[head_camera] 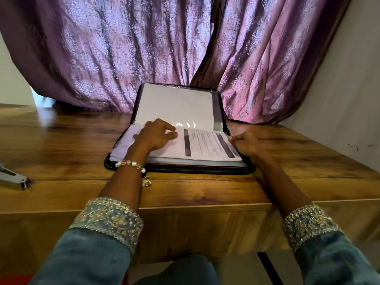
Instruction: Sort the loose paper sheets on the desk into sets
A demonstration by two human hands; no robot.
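A black zip folder (205, 170) lies open on the wooden desk (61, 140), its upper flap propped against the curtain with a blank sheet in a clear sleeve (174, 103). Printed paper sheets (205, 145) with dark bars lie in the lower half. My left hand (156, 134) rests on these sheets, fingers curled and spread over the left part. At the folder's right edge, my right hand (246, 142) pinches the corner of the sheets; the grip point is blurred.
A metal stapler (14, 178) lies at the desk's left edge. A purple patterned curtain (144, 48) hangs right behind the folder. A pale wall (339, 99) bounds the desk on the right. The desk's front edge is near my sleeves.
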